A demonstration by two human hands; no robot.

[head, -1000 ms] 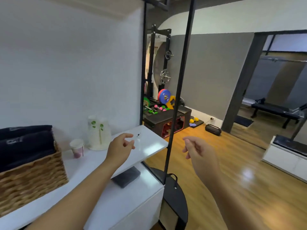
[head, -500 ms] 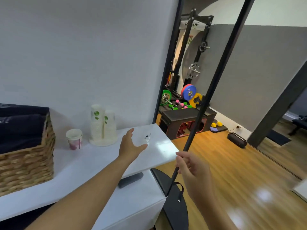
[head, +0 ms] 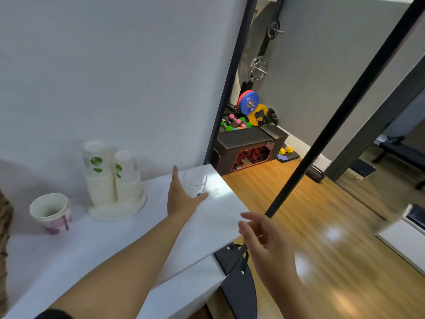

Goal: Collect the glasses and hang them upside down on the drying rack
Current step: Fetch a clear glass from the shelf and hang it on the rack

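Item: clear drinking glass (head: 195,183), standing upright near the far right corner of the white surface (head: 96,247).
Left hand (head: 181,199): now spreading around the glass, fingers behind, thumb in front, where a moment ago it was only reaching; grip not yet clenched, contact uncertain.
Right hand (head: 264,240): hanging released beside the black pole (head: 322,143), grasping nothing.
Adjacent: stacked paper cups (head: 110,178) in a holder; single paper cup (head: 51,211) toward the left edge.
Status: pickup appearing imminent; drying rack not showing in view.
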